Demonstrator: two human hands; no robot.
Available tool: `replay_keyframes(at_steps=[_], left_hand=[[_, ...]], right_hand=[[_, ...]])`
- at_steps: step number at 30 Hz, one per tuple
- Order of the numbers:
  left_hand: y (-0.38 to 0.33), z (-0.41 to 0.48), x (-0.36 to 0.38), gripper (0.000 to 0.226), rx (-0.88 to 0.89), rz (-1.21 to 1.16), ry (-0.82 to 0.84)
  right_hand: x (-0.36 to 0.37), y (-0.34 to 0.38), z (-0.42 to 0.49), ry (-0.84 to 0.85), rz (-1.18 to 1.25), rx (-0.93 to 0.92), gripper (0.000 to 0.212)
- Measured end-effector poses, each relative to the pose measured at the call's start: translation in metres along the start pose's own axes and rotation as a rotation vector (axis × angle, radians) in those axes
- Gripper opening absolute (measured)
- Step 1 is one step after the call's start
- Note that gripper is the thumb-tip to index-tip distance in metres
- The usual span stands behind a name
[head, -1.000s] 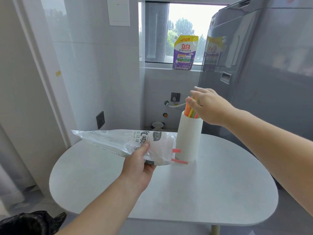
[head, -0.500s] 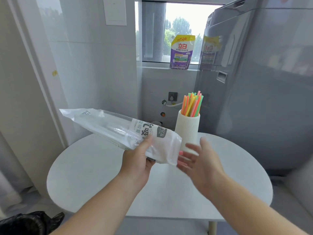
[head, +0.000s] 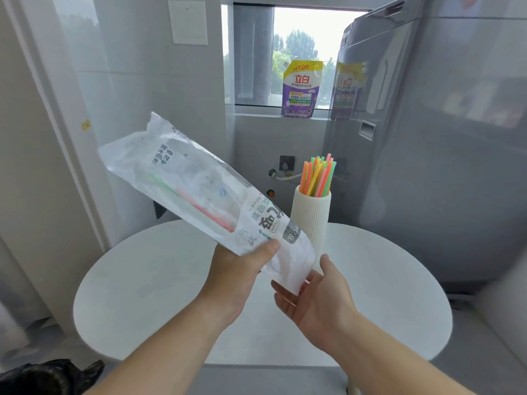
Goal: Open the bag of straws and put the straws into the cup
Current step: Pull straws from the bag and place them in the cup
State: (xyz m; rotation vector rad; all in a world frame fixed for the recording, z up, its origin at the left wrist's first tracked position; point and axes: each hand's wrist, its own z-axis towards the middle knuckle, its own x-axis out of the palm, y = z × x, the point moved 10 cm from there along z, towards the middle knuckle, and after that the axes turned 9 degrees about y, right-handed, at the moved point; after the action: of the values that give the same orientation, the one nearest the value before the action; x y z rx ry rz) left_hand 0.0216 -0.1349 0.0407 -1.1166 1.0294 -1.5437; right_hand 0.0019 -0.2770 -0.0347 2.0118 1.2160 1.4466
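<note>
The left hand (head: 239,277) grips the clear bag (head: 182,189), printed "Straw" among Chinese characters, tilted above the table (head: 142,295); the right hand (head: 316,303) lies open, palm up, under its lower end. Just behind, the ribbed white cup (head: 310,220) holds coloured straws (head: 319,178), and a purple windowsill pouch (head: 301,89) reads "立白" and "150克".

This looks like a utility corner of a home. A purple detergent pouch (head: 302,89) stands on the sill (head: 256,111) of a window (head: 302,38) that looks out on trees. The walls are glossy pale tile (head: 128,109), with a wall socket (head: 286,162) and a water hose fitting (head: 281,175) low down. A tall grey appliance (head: 442,138) stands beside a small rounded white tabletop (head: 142,280).
</note>
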Motion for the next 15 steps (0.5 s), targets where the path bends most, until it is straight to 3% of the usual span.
replay_keyframes(at_steps=[10, 15], left_hand=[[-0.003, -0.001, -0.001, 0.035, 0.018, 0.07, 0.076], [0.004, -0.003, 0.004, 0.032, -0.054, 0.134, 0.121]], right_hand=[[0.001, 0.002, 0.007, 0.111, -0.057, 0.008, 0.066], [-0.004, 0.012, 0.007, 0.077, -0.144, -0.039, 0.056]])
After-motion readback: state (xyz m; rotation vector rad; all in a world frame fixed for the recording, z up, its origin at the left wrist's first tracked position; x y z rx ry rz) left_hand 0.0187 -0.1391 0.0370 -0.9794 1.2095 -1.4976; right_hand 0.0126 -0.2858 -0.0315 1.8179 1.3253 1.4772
